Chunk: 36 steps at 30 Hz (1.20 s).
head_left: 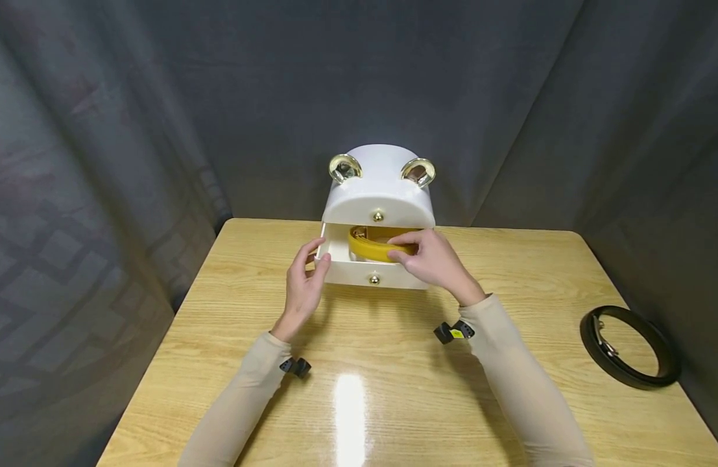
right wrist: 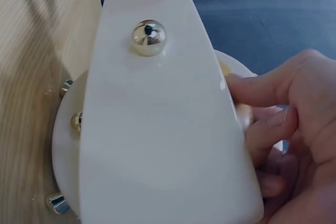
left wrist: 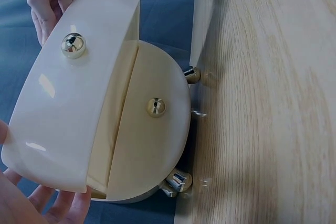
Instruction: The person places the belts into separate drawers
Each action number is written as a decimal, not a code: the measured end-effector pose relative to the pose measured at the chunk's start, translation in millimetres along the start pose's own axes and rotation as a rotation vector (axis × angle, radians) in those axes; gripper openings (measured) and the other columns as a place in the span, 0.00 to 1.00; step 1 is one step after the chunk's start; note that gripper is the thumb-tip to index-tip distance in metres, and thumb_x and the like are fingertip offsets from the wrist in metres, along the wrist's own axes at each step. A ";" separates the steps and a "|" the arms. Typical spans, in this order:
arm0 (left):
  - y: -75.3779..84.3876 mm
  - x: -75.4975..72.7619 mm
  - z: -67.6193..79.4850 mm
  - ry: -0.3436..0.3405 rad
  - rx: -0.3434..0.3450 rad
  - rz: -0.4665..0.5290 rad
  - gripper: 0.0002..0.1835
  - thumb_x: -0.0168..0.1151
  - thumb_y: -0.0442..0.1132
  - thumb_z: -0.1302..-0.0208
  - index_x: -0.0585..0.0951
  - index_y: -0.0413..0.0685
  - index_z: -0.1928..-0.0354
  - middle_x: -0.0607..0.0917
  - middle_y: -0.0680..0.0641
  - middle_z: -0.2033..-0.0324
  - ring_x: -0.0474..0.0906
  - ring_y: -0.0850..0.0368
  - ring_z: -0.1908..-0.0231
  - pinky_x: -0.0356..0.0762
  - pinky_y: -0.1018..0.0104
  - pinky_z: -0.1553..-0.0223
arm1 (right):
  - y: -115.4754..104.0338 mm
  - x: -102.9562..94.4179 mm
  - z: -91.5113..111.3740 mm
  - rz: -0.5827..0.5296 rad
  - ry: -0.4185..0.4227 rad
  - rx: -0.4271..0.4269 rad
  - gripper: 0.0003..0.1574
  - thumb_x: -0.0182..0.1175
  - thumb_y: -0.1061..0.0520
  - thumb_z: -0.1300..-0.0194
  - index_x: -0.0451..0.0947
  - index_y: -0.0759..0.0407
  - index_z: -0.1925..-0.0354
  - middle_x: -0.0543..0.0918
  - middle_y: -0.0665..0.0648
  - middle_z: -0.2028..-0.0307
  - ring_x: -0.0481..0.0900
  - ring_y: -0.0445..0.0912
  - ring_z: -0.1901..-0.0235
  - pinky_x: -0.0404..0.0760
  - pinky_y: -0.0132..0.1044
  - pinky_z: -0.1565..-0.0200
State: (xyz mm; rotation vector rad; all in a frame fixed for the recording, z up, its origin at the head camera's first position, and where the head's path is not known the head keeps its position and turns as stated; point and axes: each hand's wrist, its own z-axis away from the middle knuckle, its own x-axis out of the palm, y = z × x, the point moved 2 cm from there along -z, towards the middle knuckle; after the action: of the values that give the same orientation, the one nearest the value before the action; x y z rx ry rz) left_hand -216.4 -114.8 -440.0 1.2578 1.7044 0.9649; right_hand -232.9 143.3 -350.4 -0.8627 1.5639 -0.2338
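A small white drawer box [head_left: 379, 159] with two gold ears stands at the back of the table, its lower drawer [head_left: 347, 272] pulled out. Coiled inside that drawer lies a yellow belt [head_left: 367, 249] with a gold-coloured buckle. My right hand [head_left: 431, 259] reaches over the drawer's right side and pinches the belt between thumb and fingers. In the right wrist view, the drawer front partly hides those fingers [right wrist: 265, 129]. My left hand [head_left: 303, 282] holds the drawer's left front corner; in the left wrist view its fingers [left wrist: 60, 203] wrap the drawer's edge.
A coiled black belt [head_left: 630, 347] with a metal buckle lies near the table's right edge. Dark curtains [head_left: 359, 78] hang close behind the table [head_left: 394, 395] and along its sides. The upper drawer, with a gold knob [head_left: 378, 216], is closed.
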 end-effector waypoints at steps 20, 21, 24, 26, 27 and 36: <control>0.3 0.4 2.1 -0.012 0.001 0.002 0.22 0.59 0.39 0.20 0.77 0.44 0.29 0.80 0.36 0.32 0.81 0.41 0.41 0.80 0.75 0.53 | -0.2 8.1 -24.5 -0.036 -0.132 0.025 0.10 0.74 0.53 0.33 0.92 0.56 0.56 0.93 0.53 0.62 0.85 0.48 0.61 0.81 0.42 0.56; 0.2 0.5 2.3 -0.013 0.003 0.001 0.22 0.59 0.39 0.20 0.77 0.44 0.29 0.80 0.36 0.32 0.81 0.41 0.41 0.80 0.74 0.53 | -0.1 8.4 -24.7 -0.036 -0.134 0.032 0.09 0.74 0.53 0.33 0.92 0.55 0.57 0.92 0.53 0.63 0.85 0.48 0.62 0.81 0.41 0.57; 0.5 0.7 2.1 -0.011 0.005 0.000 0.22 0.59 0.39 0.21 0.77 0.44 0.29 0.80 0.37 0.32 0.81 0.42 0.41 0.80 0.74 0.53 | 0.4 8.7 -24.9 -0.036 -0.138 0.037 0.10 0.74 0.52 0.33 0.92 0.55 0.56 0.92 0.52 0.63 0.85 0.47 0.62 0.80 0.41 0.57; 0.1 0.5 1.5 -0.008 0.006 0.001 0.22 0.59 0.39 0.21 0.77 0.44 0.29 0.80 0.37 0.32 0.81 0.43 0.41 0.79 0.75 0.53 | 0.6 8.6 -24.8 -0.041 -0.133 0.040 0.10 0.74 0.52 0.33 0.92 0.54 0.56 0.92 0.52 0.63 0.85 0.48 0.62 0.80 0.41 0.57; 0.1 0.3 1.2 -0.007 0.006 0.001 0.22 0.59 0.39 0.21 0.77 0.44 0.29 0.80 0.37 0.32 0.81 0.43 0.41 0.79 0.75 0.53 | 0.9 8.7 -25.0 -0.043 -0.130 0.038 0.10 0.74 0.52 0.33 0.92 0.54 0.56 0.92 0.52 0.63 0.85 0.47 0.62 0.80 0.41 0.57; -2.3 0.0 0.1 0.000 0.003 0.006 0.22 0.60 0.39 0.21 0.78 0.44 0.30 0.81 0.38 0.32 0.81 0.42 0.41 0.79 0.74 0.53 | 2.0 8.3 -24.2 -0.061 -0.106 0.015 0.11 0.73 0.52 0.32 0.92 0.57 0.56 0.92 0.54 0.62 0.85 0.49 0.59 0.80 0.41 0.55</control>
State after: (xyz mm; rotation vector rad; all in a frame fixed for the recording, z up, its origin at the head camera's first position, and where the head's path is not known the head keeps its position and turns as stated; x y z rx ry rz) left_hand -217.2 -115.3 -442.1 1.2655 1.7035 0.9668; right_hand -255.5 131.5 -353.0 -0.8979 1.4370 -0.2391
